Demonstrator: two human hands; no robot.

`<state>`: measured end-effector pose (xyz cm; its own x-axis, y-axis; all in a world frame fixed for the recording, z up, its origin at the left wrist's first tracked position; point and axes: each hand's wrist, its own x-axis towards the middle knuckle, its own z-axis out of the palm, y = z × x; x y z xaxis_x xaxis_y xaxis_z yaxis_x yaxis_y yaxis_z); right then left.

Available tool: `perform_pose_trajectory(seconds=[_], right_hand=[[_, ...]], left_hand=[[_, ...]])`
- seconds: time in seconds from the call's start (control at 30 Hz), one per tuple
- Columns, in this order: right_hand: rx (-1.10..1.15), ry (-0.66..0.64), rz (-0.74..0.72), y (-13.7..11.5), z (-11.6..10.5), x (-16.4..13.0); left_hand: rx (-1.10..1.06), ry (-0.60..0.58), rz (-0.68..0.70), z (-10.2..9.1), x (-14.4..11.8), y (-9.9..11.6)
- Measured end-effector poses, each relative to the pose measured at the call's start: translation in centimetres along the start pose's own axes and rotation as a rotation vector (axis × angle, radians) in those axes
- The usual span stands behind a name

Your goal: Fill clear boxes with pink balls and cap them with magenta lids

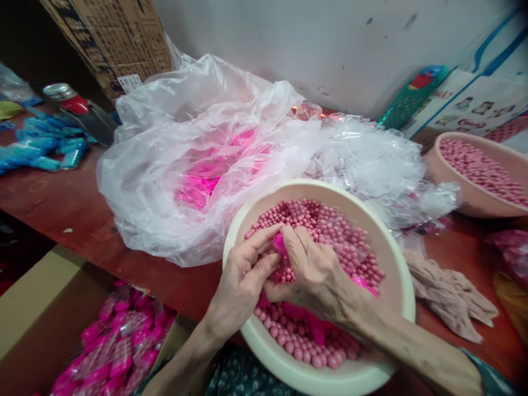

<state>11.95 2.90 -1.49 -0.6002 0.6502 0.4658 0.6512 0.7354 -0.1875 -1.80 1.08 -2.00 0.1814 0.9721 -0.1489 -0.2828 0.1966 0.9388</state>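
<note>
A cream plastic basin (402, 286) in front of me is full of small pink balls (330, 231). Both my hands are over it, fingers pinched together on a small bright pink packet (280, 245). My left hand (243, 280) grips the packet from the left, and my right hand (315, 272) holds it from the right. More bright pink pieces (307, 322) lie among the balls under my right wrist.
A large clear plastic bag (185, 159) with bright pink items stands behind the basin, beside a heap of small clear bags (371, 159). A second basin of pink balls (478, 170) sits at right. A cardboard box of filled pink packets (119, 341) is low left. Blue packets (49, 143) lie far left.
</note>
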Motion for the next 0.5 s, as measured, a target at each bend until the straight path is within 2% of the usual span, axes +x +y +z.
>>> perform_pose_trajectory(seconds=[0.13,0.23,0.3,0.4,0.5], right_hand=[[0.121,-0.053,0.131,-0.1,0.2,0.0],[0.286,-0.030,0.270,-0.2,0.2,-0.1],[0.339,-0.015,0.299,-0.2,0.1,-0.1],[0.251,-0.053,0.279,-0.5,-0.2,-0.2],[0.013,-0.116,0.268,-1.2,-0.4,-0.2]], left_hand=[[-0.034,0.020,0.003,0.1,0.2,0.1],[-0.070,0.037,0.026,0.2,0.2,0.4],[-0.109,0.031,0.032,0.3,0.2,0.5],[-0.128,0.023,0.036,0.3,0.1,0.4],[-0.084,0.010,0.045,0.0,0.0,0.3]])
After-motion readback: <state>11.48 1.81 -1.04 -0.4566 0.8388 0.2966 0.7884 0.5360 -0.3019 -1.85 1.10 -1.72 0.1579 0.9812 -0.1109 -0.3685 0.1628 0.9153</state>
